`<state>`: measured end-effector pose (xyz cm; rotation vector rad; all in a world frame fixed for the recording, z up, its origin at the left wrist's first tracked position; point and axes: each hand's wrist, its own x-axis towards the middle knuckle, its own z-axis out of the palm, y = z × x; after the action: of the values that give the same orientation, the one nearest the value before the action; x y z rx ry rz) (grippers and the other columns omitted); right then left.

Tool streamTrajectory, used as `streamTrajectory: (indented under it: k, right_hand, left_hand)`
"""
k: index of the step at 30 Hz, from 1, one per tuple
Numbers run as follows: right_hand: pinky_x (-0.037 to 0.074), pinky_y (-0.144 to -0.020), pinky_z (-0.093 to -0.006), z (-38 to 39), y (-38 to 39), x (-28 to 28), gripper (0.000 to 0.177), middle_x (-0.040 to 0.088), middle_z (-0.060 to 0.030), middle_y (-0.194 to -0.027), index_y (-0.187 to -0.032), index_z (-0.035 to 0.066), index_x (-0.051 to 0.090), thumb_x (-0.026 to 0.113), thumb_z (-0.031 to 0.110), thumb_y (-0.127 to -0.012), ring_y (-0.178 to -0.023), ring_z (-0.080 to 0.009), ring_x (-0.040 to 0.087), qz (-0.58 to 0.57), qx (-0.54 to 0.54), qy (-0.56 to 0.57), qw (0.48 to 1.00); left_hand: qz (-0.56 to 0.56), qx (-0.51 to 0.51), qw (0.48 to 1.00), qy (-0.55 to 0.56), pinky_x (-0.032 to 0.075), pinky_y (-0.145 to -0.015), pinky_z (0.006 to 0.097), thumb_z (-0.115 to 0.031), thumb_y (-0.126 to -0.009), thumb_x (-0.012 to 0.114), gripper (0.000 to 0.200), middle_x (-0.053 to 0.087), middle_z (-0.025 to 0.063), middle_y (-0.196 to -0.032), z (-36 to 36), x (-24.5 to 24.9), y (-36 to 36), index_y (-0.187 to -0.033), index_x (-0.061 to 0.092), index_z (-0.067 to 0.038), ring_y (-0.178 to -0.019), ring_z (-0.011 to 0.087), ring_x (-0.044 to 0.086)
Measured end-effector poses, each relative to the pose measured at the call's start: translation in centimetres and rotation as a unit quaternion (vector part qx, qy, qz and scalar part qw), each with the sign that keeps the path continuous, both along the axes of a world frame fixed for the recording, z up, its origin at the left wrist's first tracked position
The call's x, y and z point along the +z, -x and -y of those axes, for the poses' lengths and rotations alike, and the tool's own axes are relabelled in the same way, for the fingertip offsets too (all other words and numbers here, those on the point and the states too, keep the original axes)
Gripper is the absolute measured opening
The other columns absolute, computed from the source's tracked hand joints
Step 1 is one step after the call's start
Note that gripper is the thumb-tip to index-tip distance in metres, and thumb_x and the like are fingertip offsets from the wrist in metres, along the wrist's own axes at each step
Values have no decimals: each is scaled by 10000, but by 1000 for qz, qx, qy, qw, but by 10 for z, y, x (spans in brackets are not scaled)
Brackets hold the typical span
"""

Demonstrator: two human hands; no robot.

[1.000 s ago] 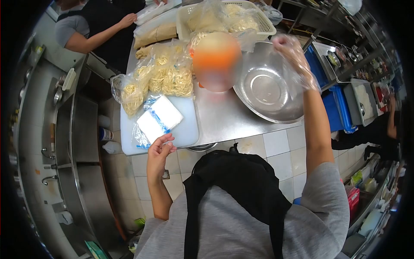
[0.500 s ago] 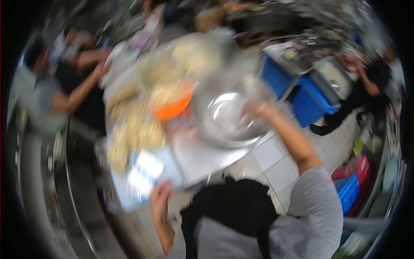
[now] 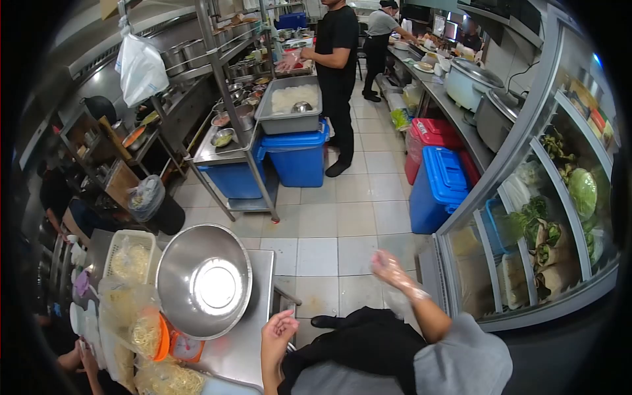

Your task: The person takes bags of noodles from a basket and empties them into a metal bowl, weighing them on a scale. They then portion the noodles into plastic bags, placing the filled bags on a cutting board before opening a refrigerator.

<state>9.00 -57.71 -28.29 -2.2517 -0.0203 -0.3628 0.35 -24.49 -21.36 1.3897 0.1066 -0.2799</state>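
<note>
My left hand [image 3: 279, 334] is by the edge of the steel table [image 3: 230, 355], its fingers loosely bent and apart, holding nothing. Out over the tiled floor, my right hand [image 3: 390, 268] wears a thin clear plastic glove with its fingers drawn together; I see no object in it. A large steel mixing bowl [image 3: 174, 283] sits on the table, left of my left hand, its bare inside showing. Beside it are an orange bowl of noodles [image 3: 146, 332], an orange kitchen scale [image 3: 187, 347], bags of noodles [image 3: 168, 380] and a cream basket of noodles [image 3: 130, 258].
A glass-door fridge [image 3: 477, 263] with vegetables stands close on my right. Ahead are blue bins [image 3: 296, 158], a grey tub [image 3: 266, 108], another blue bin [image 3: 438, 191] and a red bin [image 3: 428, 135]. Two people [image 3: 337, 72] stand along the aisle; a co-worker's hands [image 3: 85, 359] show at lower left.
My view has swung right, from the table towards the aisle and fridge. My right hand has come out of the steel bowl and is now over the floor.
</note>
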Motion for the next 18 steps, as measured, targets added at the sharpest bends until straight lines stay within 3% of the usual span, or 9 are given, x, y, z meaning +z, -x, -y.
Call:
streamTrajectory:
  k: [1,2,3,5,7,10,12,15,18]
  right_hand:
    - [454,-611,-379,27,29,5,119,528,-146,-672,-834,44,541,472,98,-755,-627,-290,541,-67,-46,20,996]
    - [460,-643,-342,49,56,24,171,561,-139,-754,-877,38,564,487,116,-747,-709,-250,562,-179,-114,3,977]
    - [460,-606,-335,89,77,-14,155,592,-133,-703,-808,21,599,529,142,-740,-654,-253,580,-136,-145,55,979]
    - [455,-562,-340,126,122,-12,160,598,-129,-627,-692,2,600,567,153,-732,-582,-244,584,-102,-187,111,971]
    - [450,-539,-358,144,149,-24,166,595,-137,-598,-645,5,602,583,149,-726,-537,-246,577,-167,-255,109,946]
    - [450,-528,-358,157,160,-62,130,597,-149,-605,-667,22,613,614,147,-703,-531,-236,583,-200,-265,83,940]
    - [451,-572,-382,153,151,-72,176,588,-193,-643,-675,10,611,604,185,-693,-609,-299,601,-215,-276,79,933]
    - [454,-582,-364,164,141,-60,160,596,-170,-647,-687,21,600,601,181,-704,-598,-286,590,-234,-308,11,922]
    - [457,-578,-331,206,164,-89,130,610,-141,-667,-710,23,591,591,151,-728,-596,-217,592,-203,-369,-112,900]
  left_hand:
    - [-3,-4,1000,7,450,-693,196,48,-768,576,324,585,60,-844,8,-2,-9,-1087,520,42,-748,87,555]
    - [-8,-33,999,17,448,-701,197,38,-773,578,321,585,57,-843,16,-5,-17,-1088,521,41,-756,87,554]
    - [-13,-61,998,28,445,-708,198,28,-777,579,318,585,55,-843,25,-7,-26,-1089,521,40,-765,87,553]
    - [-23,-86,995,42,434,-688,185,12,-783,584,316,583,40,-840,42,-14,-38,-1093,524,32,-751,74,543]
    - [-3,-140,990,1,417,-660,171,-1,-789,589,311,584,24,-818,63,-24,-56,-1093,528,18,-727,58,529]
    - [-2,-179,984,16,414,-642,173,-21,-790,602,300,585,10,-774,98,-28,-72,-1081,533,2,-686,50,517]
    - [-47,-191,979,41,436,-641,197,-66,-796,616,358,586,17,-769,126,-31,-85,-1126,492,-4,-656,62,517]
    - [-129,-245,961,3,453,-645,225,-125,-813,615,417,590,29,-787,178,-45,-120,-1174,442,-8,-656,75,524]
    - [-112,-296,948,-8,465,-669,255,-176,-835,593,436,596,62,-844,256,-40,-171,-1196,412,-10,-681,102,541]
